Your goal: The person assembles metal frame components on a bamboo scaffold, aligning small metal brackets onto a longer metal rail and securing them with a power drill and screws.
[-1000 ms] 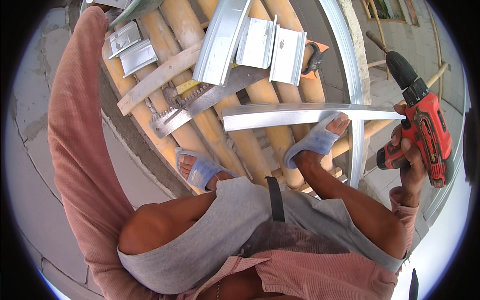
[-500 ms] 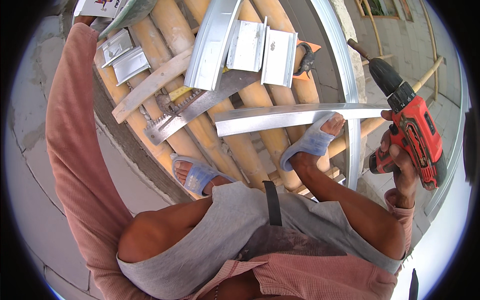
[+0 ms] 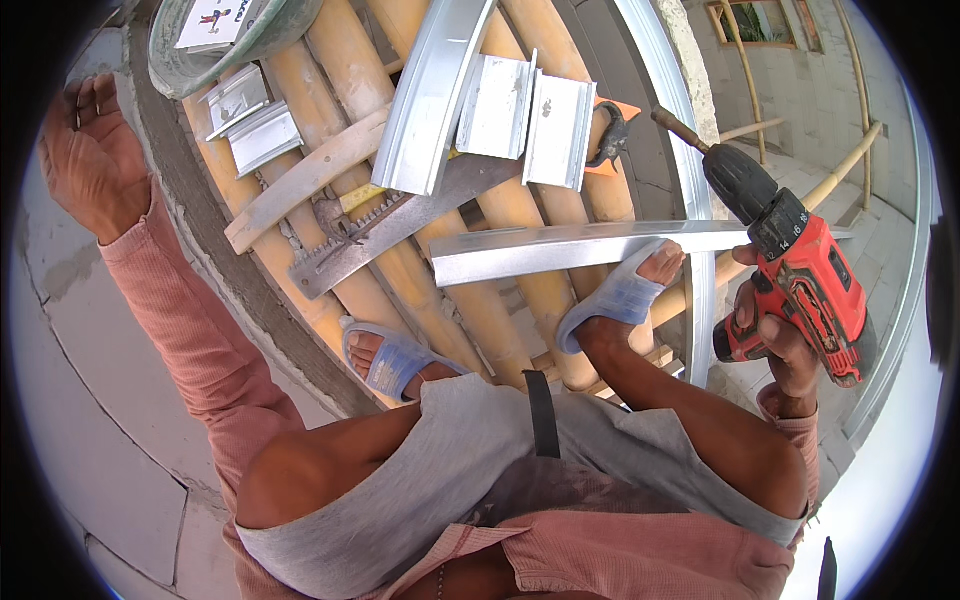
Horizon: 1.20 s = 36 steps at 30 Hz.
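Observation:
In my right hand (image 3: 787, 345) is a red and black cordless drill (image 3: 812, 285), its bit pointing up toward the upper left. My fingers wrap round its handle. My left hand (image 3: 98, 160) is raised at the far left, palm showing and fingers loosely apart, with nothing visible in it. It is nearest to a greenish bucket (image 3: 172, 78) that holds a white printed box (image 3: 212, 24). A metal channel (image 3: 560, 247) lies across the bamboo platform, and my right foot in a blue sandal (image 3: 612, 297) rests against it.
On the bamboo poles (image 3: 425, 285) lie a handsaw (image 3: 400, 225), a hammer (image 3: 335, 218), a wooden strip (image 3: 300, 180), a long metal channel (image 3: 430, 95) and several short metal pieces (image 3: 558, 130). A long metal rail (image 3: 690, 180) runs along the right side. Bamboo scaffolding (image 3: 850, 170) stands beyond.
My left hand has come away from the box at the bucket, moving left and down into full view. The drill in my right hand has shifted slightly left.

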Each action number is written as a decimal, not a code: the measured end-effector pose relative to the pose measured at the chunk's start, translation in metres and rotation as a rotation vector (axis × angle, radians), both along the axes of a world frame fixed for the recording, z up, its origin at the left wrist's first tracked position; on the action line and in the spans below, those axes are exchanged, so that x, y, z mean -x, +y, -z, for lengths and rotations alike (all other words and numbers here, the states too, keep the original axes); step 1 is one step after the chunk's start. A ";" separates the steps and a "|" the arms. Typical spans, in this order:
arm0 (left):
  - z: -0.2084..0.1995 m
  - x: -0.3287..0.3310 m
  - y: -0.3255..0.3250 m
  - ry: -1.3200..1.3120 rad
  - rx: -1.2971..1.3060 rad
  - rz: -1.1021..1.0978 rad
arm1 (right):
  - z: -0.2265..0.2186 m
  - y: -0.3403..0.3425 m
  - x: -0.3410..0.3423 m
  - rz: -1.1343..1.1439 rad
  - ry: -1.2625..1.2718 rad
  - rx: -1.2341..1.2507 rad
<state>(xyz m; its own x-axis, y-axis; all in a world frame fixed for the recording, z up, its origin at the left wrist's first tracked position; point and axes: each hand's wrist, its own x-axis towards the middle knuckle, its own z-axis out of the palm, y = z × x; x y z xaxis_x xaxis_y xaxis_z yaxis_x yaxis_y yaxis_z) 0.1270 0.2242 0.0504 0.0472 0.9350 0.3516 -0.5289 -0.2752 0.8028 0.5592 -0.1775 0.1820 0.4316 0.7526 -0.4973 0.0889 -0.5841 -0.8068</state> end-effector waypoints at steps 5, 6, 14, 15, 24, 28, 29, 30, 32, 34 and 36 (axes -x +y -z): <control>0.026 -0.118 -0.158 -0.060 0.639 0.359 | 0.010 0.006 0.011 -0.017 0.095 0.029; 0.030 -0.121 -0.159 -0.030 0.722 0.308 | 0.008 0.007 0.011 -0.025 0.100 0.026; 0.001 -0.049 0.002 1.080 -0.126 -0.441 | 0.006 -0.003 0.003 -0.052 0.136 0.118; 0.001 -0.047 0.019 1.178 -0.109 -0.467 | 0.006 -0.002 0.003 -0.051 0.145 0.128; 0.103 -0.015 0.123 1.609 -0.083 -0.586 | 0.001 0.001 0.003 -0.073 0.116 0.203; 0.100 -0.002 0.135 1.360 0.119 -0.296 | 0.005 0.002 0.005 -0.081 0.083 0.080; 0.095 -0.001 0.134 1.238 0.265 -0.159 | 0.001 0.001 0.003 -0.069 0.104 0.169; 0.094 0.008 0.138 1.247 0.263 -0.166 | -0.001 0.002 0.001 -0.063 0.136 0.250; 0.096 0.025 0.149 0.785 0.543 -0.020 | 0.003 0.003 0.004 -0.066 0.151 0.240; 0.091 -0.016 0.117 0.498 0.707 0.103 | -0.001 0.004 0.002 -0.046 0.102 0.252; 0.082 -0.031 0.100 0.496 0.731 0.521 | 0.004 0.001 0.001 -0.025 0.126 0.189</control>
